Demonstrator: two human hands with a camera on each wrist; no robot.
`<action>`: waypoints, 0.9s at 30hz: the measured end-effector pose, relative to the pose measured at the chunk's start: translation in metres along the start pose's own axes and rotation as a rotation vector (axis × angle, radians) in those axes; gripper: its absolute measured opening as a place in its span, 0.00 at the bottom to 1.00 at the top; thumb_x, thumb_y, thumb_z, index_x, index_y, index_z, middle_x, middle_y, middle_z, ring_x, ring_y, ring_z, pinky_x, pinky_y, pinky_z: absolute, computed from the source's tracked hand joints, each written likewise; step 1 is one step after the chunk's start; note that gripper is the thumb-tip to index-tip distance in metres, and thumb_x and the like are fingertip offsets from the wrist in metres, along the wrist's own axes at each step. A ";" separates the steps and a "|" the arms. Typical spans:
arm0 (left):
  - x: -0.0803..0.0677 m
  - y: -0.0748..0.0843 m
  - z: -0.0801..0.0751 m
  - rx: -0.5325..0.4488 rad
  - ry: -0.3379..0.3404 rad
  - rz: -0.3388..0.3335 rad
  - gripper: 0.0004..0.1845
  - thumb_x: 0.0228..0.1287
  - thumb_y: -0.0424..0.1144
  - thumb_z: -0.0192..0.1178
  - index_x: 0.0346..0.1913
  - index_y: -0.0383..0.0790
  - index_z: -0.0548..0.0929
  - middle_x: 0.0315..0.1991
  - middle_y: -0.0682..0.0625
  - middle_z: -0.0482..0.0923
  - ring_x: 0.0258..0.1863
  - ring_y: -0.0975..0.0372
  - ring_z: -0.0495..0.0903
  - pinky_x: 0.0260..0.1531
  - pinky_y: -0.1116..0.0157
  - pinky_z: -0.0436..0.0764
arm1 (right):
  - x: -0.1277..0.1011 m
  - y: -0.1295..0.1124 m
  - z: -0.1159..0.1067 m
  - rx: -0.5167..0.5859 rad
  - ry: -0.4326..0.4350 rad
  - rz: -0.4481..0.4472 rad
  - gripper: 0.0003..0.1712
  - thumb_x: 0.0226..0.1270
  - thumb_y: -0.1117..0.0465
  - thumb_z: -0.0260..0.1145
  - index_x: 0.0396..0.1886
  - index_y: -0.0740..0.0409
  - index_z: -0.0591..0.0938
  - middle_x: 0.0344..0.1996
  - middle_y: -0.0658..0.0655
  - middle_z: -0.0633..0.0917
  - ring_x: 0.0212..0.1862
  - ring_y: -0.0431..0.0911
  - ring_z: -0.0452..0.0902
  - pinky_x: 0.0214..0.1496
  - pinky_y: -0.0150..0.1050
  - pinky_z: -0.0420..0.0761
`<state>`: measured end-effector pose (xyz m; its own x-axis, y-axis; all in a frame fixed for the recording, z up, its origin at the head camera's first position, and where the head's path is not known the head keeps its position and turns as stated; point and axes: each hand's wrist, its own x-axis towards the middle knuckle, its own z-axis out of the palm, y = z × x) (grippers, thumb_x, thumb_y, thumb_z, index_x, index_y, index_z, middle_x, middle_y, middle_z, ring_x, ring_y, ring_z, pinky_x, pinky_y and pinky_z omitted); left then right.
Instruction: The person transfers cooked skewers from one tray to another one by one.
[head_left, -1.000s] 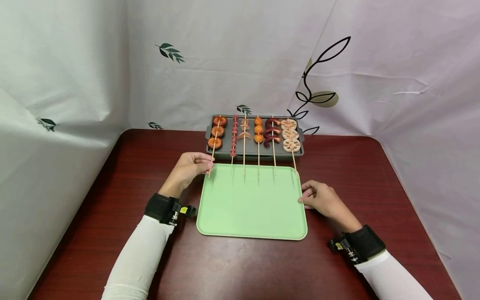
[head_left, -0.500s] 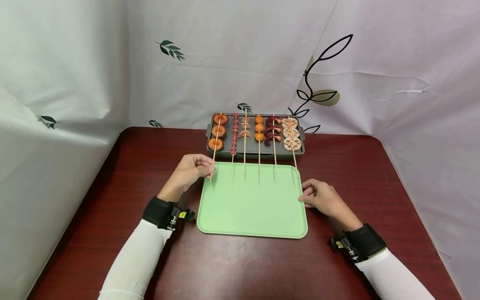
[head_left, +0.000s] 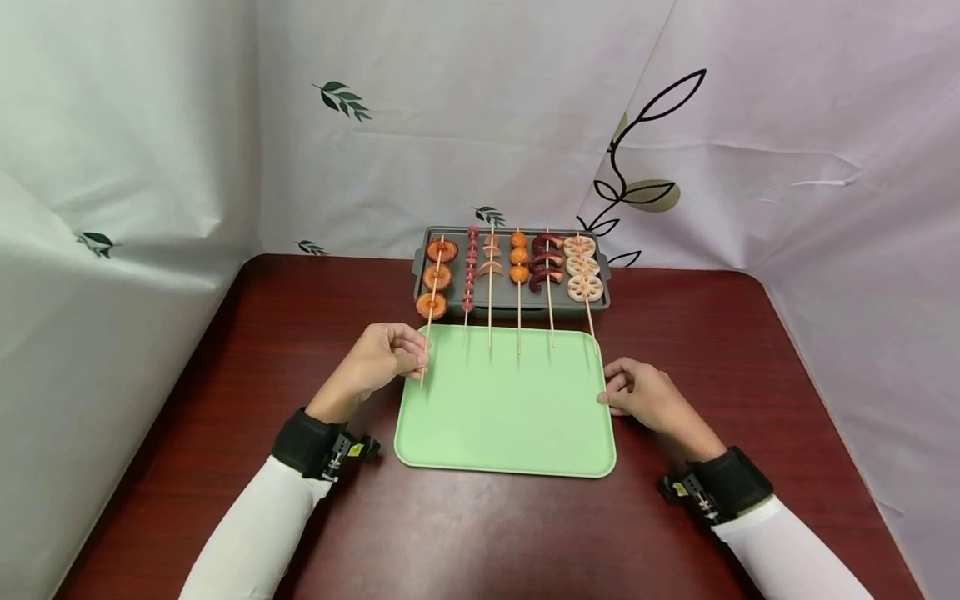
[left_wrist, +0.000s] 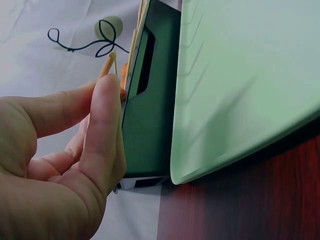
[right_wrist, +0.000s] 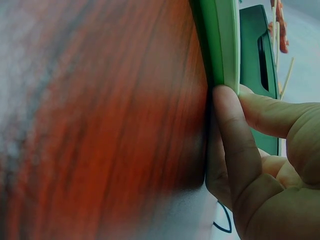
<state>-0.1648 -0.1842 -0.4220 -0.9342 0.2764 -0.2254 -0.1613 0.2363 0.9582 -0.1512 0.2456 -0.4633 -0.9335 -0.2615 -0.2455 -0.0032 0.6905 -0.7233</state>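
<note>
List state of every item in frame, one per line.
left hand: pinching the leftmost skewer's stick
leftmost skewer: angled, partly pulled off the grill tray
other five skewers: lying across grill tray
green tray: flat, bare
right hand: fingers against green tray's edge

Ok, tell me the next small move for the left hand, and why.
Probably draw the skewer further back onto the green tray: the left hand pinches its stick, its orange rings are partly off the grey pan, and the right hand steadies the tray's edge.
</note>
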 end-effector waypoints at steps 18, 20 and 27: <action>-0.027 -0.008 0.005 -0.005 -0.098 -0.053 0.11 0.67 0.20 0.58 0.50 0.18 0.74 0.33 0.41 0.80 0.29 0.55 0.86 0.36 0.57 0.92 | -0.001 -0.001 0.001 0.036 -0.012 0.008 0.24 0.68 0.63 0.73 0.59 0.69 0.78 0.33 0.56 0.86 0.32 0.45 0.85 0.33 0.34 0.87; -0.030 -0.010 0.007 0.007 -0.106 -0.052 0.09 0.66 0.19 0.57 0.48 0.19 0.75 0.32 0.41 0.80 0.29 0.56 0.86 0.35 0.57 0.92 | -0.001 -0.001 0.001 0.036 -0.011 0.009 0.24 0.68 0.63 0.73 0.58 0.69 0.78 0.33 0.56 0.86 0.32 0.45 0.85 0.33 0.34 0.87; -0.041 -0.015 0.011 0.026 -0.148 -0.036 0.07 0.63 0.17 0.56 0.43 0.22 0.74 0.31 0.41 0.80 0.28 0.57 0.85 0.33 0.58 0.92 | -0.001 -0.003 0.000 0.033 -0.013 0.022 0.23 0.68 0.64 0.72 0.59 0.69 0.77 0.34 0.56 0.86 0.33 0.45 0.85 0.34 0.33 0.88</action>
<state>-0.1207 -0.1890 -0.4295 -0.8704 0.4015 -0.2848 -0.1835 0.2722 0.9446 -0.1506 0.2437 -0.4611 -0.9285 -0.2556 -0.2695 0.0289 0.6736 -0.7385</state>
